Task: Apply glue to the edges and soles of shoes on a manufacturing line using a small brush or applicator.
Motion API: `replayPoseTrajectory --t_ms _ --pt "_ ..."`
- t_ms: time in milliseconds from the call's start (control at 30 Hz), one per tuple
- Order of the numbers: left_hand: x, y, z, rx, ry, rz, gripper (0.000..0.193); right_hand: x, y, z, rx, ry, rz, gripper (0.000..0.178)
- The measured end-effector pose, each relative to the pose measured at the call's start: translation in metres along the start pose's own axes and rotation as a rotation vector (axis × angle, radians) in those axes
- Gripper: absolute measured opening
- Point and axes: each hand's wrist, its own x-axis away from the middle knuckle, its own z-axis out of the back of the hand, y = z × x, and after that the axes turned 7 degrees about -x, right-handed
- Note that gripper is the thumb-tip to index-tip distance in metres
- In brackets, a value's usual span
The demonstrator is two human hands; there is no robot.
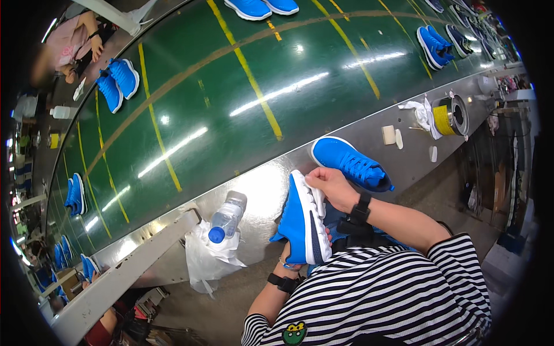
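I hold a blue sneaker with a white sole (pixel 301 222) on its side in front of my chest, sole turned to the right. My left hand (pixel 295 262) grips it from below at the heel end. My right hand (pixel 330 185) is closed on the sole edge near the toe. A second blue sneaker (pixel 351 162) lies on the metal ledge (pixel 262 184) just beyond my right hand.
A plastic water bottle with a blue cap (pixel 226 218) lies on a white bag (pixel 209 256) to the left. A green conveyor belt (pixel 242 92) carries several blue shoe pairs (pixel 117 82). A round tin (pixel 451 115), white cloth (pixel 420 111) and small blocks (pixel 389 135) sit at right. Another person (pixel 72 43) works at far left.
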Motion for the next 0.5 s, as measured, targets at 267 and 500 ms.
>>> replayPoseTrajectory --t_ms 267,500 --pt "0.000 0.005 -0.013 0.023 0.017 -0.006 0.050 -0.023 -0.005 -0.002 0.520 -0.043 0.256 0.012" --pt "-0.003 -0.001 0.004 0.075 -0.034 0.037 0.055 0.007 0.003 0.000 0.374 -0.140 0.194 0.010"
